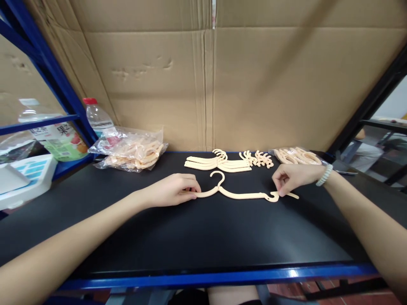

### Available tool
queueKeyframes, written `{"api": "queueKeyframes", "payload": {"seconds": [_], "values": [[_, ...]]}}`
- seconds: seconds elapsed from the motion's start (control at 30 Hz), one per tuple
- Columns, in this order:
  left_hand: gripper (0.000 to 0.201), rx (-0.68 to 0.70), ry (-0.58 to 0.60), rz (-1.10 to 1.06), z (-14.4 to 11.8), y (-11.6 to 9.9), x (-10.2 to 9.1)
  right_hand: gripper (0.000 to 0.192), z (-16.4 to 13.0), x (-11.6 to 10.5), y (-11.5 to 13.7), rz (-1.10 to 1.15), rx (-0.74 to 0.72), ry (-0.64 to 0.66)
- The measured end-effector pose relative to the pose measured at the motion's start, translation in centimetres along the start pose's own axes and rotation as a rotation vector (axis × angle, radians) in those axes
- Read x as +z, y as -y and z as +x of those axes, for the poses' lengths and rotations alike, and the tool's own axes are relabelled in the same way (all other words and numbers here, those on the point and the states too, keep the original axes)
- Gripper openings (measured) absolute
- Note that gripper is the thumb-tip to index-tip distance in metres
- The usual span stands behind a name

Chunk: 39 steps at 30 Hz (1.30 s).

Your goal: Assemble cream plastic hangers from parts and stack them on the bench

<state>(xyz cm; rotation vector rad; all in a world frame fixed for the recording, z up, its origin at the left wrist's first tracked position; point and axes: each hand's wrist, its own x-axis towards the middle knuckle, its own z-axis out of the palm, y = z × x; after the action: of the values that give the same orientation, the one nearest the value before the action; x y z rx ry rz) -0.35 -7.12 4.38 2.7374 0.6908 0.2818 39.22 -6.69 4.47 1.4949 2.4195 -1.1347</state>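
Observation:
A cream plastic clothes hanger (241,195) lies flat on the black tabletop, its hook pointing away from me. My left hand (174,189) is closed in a pinch on the hanger's left arm, covering that end. At the other end, my right hand (291,177) pinches a small cream hooked piece (272,197) that meets the tip of the hanger's right arm. A thin straight part of this piece sticks out to the right of my fingers. Whether piece and hanger are joined, I cannot tell. Behind them lie several stacked hangers (219,163) and small loose hook pieces (257,159).
Clear bags of cream parts lie at the back left (133,152) and back right (297,155). Bottles (97,116) and a white-and-blue tray (32,180) stand left. A cardboard wall (152,84) closes the back; a blue edge (203,275) runs along the table's front.

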Motion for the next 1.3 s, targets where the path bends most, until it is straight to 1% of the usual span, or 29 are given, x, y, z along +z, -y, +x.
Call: {"api": "queueKeyframes", "payload": {"seconds": [0.17, 0.4, 0.57, 0.87, 1.03, 1.17, 1.23, 1.3], "values": [[0.013, -0.021, 0.023, 0.025, -0.1, -0.1, -0.1, 0.033, 0.0, 0.2, 0.5, -0.036, 0.002, -0.011], [0.013, -0.089, 0.089, 0.03, -0.4, -0.3, -1.3, 0.034, 0.1, 0.3, 0.5, -0.006, 0.013, -0.026], [0.01, -0.116, 0.08, 0.015, -0.6, 0.0, -1.3, 0.034, 0.3, 0.3, 0.6, 0.007, -0.025, 0.008], [0.012, -0.152, 0.073, -0.039, -0.5, 0.3, -1.1, 0.04, 0.6, 0.2, 0.3, 0.014, -0.039, -0.005], [0.013, -0.184, 0.093, -0.062, -0.4, 0.3, -1.1, 0.044, 0.8, 0.3, -0.1, -0.031, -0.037, -0.052], [0.014, -0.183, 0.093, -0.078, -0.2, 0.4, -1.0, 0.046, 0.8, 0.2, 0.0, -0.05, -0.059, -0.069], [0.014, -0.18, 0.091, -0.075, -0.2, 0.5, -1.0, 0.047, 0.8, 0.1, 0.1, -0.063, -0.078, -0.11], [0.014, -0.181, 0.094, -0.071, -0.2, 0.6, -1.0, 0.047, 0.8, 0.0, 0.3, -0.092, -0.103, -0.188]]}}
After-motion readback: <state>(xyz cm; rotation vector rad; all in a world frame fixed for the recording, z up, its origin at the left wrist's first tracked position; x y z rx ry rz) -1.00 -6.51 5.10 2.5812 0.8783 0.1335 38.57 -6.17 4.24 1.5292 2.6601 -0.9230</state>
